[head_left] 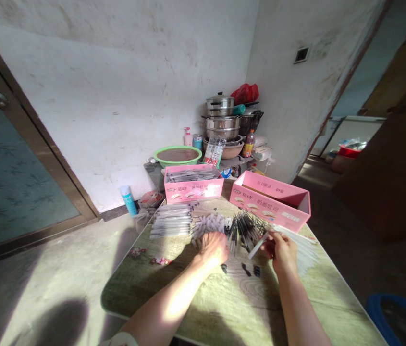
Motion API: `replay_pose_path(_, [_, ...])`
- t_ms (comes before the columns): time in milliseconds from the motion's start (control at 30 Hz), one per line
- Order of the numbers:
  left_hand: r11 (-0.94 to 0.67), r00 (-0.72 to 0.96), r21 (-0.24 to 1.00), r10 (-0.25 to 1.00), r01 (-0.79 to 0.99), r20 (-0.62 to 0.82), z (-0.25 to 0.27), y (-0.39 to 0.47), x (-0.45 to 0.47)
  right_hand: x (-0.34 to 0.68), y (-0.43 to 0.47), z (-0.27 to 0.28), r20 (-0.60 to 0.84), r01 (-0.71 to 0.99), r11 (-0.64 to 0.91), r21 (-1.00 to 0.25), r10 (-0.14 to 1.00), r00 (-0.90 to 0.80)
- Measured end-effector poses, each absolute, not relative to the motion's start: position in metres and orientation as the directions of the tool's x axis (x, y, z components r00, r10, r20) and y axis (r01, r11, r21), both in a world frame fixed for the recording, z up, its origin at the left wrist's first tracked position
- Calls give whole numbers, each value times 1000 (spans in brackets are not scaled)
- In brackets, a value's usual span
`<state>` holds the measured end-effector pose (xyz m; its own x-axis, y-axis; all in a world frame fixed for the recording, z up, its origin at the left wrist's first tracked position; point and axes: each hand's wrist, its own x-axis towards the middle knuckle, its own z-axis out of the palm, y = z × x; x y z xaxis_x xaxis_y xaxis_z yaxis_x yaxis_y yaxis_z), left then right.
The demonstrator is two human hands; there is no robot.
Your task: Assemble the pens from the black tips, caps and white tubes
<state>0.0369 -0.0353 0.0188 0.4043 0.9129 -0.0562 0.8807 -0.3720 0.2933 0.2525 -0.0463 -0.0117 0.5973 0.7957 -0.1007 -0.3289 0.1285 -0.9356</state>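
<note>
A slim translucent white plastic tube slants above the greenish wood-patterned table, pinched by the bare right hand, seemingly leaving one end free; the bare left hand's grip I cannot tell.

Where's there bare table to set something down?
Free on the green-brown table: near-left corner, outside the left forearm; between that and the right forearm, nearside of the small black pieces. Crowded: around left hand and right hand, up to the pink cardboard boxes, with slender white tubes and thin black rods.
</note>
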Motion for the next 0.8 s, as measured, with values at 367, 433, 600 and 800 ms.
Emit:
replay_pose_path(367, [-355,392,315,918,880,-61,15,-32,39,251,-48,-11,-79,-315,141,-938,801,593])
replay_pose_path(433, [-345,385,316,921,884,-70,17,-33,41,251,-47,-12,-79,-314,138,-940,803,590])
replay_pose_path(600, [-334,376,315,923,888,-79,20,-37,43,251,-47,-14,-83,-314,136,-940,799,596])
replay_pose_path(800, [-293,331,318,941,902,-71,17,-32,34,252,-47,-14,-75,-326,156,-932,800,595])
